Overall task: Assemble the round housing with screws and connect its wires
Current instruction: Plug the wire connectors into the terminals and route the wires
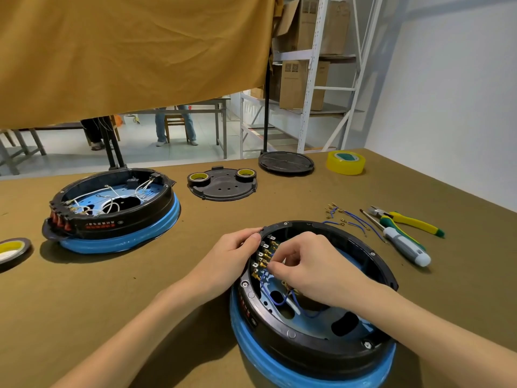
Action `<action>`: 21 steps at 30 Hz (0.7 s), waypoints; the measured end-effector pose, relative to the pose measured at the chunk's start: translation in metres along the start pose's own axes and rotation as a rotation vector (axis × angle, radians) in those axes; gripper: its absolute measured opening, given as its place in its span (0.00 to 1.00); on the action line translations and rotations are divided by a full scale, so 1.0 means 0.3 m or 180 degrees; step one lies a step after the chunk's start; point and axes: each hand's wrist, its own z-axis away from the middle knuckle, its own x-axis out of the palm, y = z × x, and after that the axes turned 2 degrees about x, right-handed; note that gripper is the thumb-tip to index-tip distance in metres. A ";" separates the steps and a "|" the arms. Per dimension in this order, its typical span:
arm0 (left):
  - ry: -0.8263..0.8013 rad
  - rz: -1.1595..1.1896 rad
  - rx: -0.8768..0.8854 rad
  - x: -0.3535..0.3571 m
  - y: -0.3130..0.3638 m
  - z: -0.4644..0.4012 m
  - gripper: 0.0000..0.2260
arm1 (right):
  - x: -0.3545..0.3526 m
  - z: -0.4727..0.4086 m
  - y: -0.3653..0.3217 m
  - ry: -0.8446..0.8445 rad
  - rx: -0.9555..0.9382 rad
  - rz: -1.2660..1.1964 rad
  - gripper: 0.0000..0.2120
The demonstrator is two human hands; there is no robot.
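round housing (313, 326) open side up at the near edge of the table (173, 275), left hand (232, 253) gripping its black rim, right hand (310, 264) inside, fingertips pinched on a blue wire (268, 294) by the brass terminals (263, 259)
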 end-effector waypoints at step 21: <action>-0.0097 -0.0017 -0.0035 0.002 -0.003 -0.004 0.22 | 0.008 -0.009 0.007 0.0130 0.0064 0.0057 0.07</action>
